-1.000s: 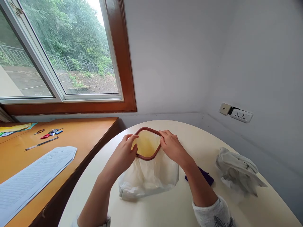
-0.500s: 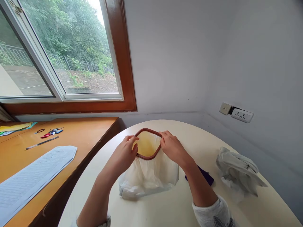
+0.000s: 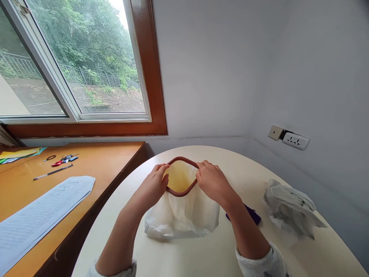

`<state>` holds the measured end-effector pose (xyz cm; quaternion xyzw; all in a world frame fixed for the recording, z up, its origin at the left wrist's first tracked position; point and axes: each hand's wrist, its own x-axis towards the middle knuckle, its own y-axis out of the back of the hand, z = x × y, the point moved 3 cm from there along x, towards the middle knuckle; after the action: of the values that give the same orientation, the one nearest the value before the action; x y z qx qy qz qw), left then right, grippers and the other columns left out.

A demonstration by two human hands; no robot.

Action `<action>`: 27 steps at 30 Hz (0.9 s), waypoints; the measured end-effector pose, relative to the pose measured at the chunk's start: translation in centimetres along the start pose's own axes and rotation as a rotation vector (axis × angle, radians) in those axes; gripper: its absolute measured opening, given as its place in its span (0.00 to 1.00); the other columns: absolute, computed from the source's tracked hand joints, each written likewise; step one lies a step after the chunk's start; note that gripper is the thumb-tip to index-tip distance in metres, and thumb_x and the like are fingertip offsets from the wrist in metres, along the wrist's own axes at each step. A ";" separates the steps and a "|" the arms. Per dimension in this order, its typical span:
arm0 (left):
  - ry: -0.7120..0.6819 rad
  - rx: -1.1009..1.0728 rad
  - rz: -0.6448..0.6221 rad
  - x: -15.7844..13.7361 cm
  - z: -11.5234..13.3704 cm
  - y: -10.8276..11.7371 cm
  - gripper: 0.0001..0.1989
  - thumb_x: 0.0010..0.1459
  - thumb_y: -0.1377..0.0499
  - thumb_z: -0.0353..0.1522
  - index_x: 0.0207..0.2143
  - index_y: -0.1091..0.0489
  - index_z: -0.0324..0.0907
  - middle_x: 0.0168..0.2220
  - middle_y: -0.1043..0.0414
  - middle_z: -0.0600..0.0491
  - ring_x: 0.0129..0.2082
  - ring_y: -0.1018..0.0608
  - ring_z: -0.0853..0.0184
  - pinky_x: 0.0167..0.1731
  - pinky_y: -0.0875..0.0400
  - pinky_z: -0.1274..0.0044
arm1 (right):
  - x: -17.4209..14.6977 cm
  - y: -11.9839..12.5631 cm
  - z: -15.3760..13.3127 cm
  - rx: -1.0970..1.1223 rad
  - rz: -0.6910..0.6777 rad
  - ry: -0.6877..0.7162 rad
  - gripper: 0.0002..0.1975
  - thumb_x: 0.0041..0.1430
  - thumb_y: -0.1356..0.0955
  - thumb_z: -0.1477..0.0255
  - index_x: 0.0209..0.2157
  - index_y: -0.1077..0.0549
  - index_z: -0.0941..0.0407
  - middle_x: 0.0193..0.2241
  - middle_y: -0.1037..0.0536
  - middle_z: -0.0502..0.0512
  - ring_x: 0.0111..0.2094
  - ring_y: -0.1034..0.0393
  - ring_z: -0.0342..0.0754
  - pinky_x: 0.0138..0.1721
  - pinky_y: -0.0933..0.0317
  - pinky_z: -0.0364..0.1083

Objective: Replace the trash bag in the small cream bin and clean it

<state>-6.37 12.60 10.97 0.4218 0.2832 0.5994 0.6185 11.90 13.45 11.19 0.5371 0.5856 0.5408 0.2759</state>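
A small bin with a yellow inside stands on the round table, its brown rim (image 3: 181,194) facing up toward me. A whitish plastic bag (image 3: 181,219) is draped around the bin's outside and spreads over the tabletop at its foot. My left hand (image 3: 154,184) grips the rim at its left corner, thumb toward the opening. On the opposite corner, my right hand (image 3: 211,181) pinches the rim along with the bag's edge. The bin's outer walls are hidden beneath the bag.
A crumpled whitish plastic bag (image 3: 292,207) lies on the cream round table (image 3: 161,257) at right. Behind my right forearm is a dark purple item (image 3: 253,214). The wooden desk (image 3: 115,161) at left bears papers (image 3: 54,207), a pen (image 3: 53,172) and keys (image 3: 67,158).
Both hands stay at the rim. My left thumb and fingers have shifted slightly along the left corner, and my right fingers have closed in a little. The view has moved slightly.
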 end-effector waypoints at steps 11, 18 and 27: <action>0.084 0.035 0.090 -0.6 0.0 1.9 0.22 0.60 0.57 0.41 0.51 0.35 0.43 0.53 0.33 0.49 0.53 0.32 0.58 0.49 0.36 0.70 | -0.7 1.9 0.1 0.151 0.057 -0.033 0.17 0.62 0.46 0.70 0.29 0.28 0.54 0.30 0.24 0.53 0.31 0.32 0.46 0.33 0.43 0.45; 0.053 0.031 0.001 -0.7 0.3 0.3 0.31 0.60 0.60 0.47 0.59 0.45 0.38 0.61 0.47 0.45 0.61 0.42 0.58 0.56 0.44 0.67 | 0.1 -0.7 -1.2 0.376 -0.081 0.106 0.28 0.64 0.50 0.61 0.60 0.47 0.60 0.62 0.47 0.57 0.62 0.55 0.48 0.59 0.58 0.49; 0.060 0.132 -0.088 -0.7 0.5 -0.6 0.36 0.59 0.61 0.48 0.62 0.56 0.32 0.64 0.59 0.42 0.64 0.54 0.58 0.59 0.51 0.65 | 0.0 -1.6 -1.3 0.327 -0.175 0.091 0.28 0.64 0.52 0.61 0.61 0.49 0.60 0.62 0.49 0.55 0.63 0.60 0.46 0.61 0.65 0.51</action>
<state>-5.72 11.85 10.56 0.4306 0.3587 0.5640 0.6065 10.18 13.28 10.03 0.4969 0.7219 0.4362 0.2042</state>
